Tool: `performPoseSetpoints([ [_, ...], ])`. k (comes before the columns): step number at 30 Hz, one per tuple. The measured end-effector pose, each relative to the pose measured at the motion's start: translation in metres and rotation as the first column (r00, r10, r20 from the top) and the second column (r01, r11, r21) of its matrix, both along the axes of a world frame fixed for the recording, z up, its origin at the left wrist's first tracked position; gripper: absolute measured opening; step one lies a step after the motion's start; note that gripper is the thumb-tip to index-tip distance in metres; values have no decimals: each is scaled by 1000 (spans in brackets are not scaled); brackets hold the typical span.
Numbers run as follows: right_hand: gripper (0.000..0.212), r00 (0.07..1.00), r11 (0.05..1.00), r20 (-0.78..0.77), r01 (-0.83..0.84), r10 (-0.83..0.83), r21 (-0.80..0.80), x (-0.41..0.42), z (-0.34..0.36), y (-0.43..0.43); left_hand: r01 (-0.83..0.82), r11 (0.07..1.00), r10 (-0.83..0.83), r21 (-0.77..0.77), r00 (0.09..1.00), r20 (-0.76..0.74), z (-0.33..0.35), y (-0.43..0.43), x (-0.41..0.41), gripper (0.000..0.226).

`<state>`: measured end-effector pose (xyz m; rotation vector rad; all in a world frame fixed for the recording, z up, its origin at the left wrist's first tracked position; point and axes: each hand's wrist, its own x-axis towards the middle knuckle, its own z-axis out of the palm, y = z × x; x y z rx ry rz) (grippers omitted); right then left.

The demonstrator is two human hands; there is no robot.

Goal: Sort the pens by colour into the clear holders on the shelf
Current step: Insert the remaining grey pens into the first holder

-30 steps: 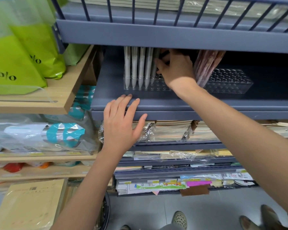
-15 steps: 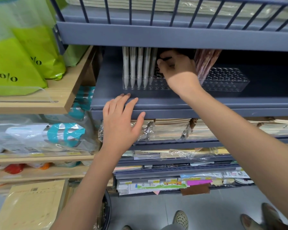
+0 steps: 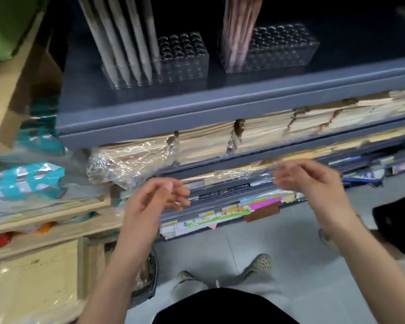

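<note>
From the head view, both hands have come off the shelf [image 3: 220, 101]. Half a second ago my left hand [image 3: 154, 197] lay flat on its front lip and the right hand [image 3: 313, 178] was up among the pens. Now both hang lower, in front of the wrapped paper stacks [image 3: 197, 141], well apart from each other. Their fingers are loosely curled and hold nothing that I can make out. The view has also tipped downward, so the floor [image 3: 278, 242] and a pair of shoes [image 3: 258, 265] show.

The pale grey pens [image 3: 126, 47] stand tips down in the left end of the left clear holder [image 3: 185, 59], leaning left. The pink pens [image 3: 239, 36] stand bunched in the left end of the right clear holder [image 3: 283, 50], just beside the first. Both holders sit on the shelf.

The top edge cuts off the upper ends of all the pens. Motion blur smears both hands, so I cannot tell single fingers apart
</note>
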<state>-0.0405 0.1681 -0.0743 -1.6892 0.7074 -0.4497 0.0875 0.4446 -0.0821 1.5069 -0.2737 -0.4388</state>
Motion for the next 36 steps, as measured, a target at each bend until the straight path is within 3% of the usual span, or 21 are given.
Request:
performPoseSetpoints([
  [3, 20, 941, 949, -273, 256, -201, 183, -73, -96, -15, 5, 978, 57, 208, 955, -292, -76, -7, -24, 22],
  [7, 14, 773, 866, -607, 421, -186, 270, -175, -189, -20, 131, 877, 136, 463, 856, -499, -159, -15, -65, 25],
  [12, 14, 660, 886, -750, 368, -37, 281, -274, -226, -42, 325, 729, 135, 603, 795, -592, -207, -45, -121, 21],
  [15, 18, 648, 929, -760, 251, 46, 270, -304, -224, -75, 350, 713, 144, 608, 776, -615, -212, -78, -154, 23],
  [20, 22, 697, 958, -715, 164, 56, 235, -324, -205, -151, 299, 745, 144, 597, 801, -581, -201, -148, -199, 19],
  [27, 13, 873, 990, -485, 17, 53, 138, -289, -139, -267, 213, 825, 31, 523, 908, -418, -138, -258, -192, 18],
  [32, 22, 971, 997, -239, -32, 14, -71, -216, -62, -352, 165, 897, -99, 410, 979, -178, -57, -347, -152, 20],
  [36, 23, 997, 928, 12, 72, -73, -366, -154, -2, -412, 170, 943, -218, 286, 965, 144, 23, -430, -117, 14],
])
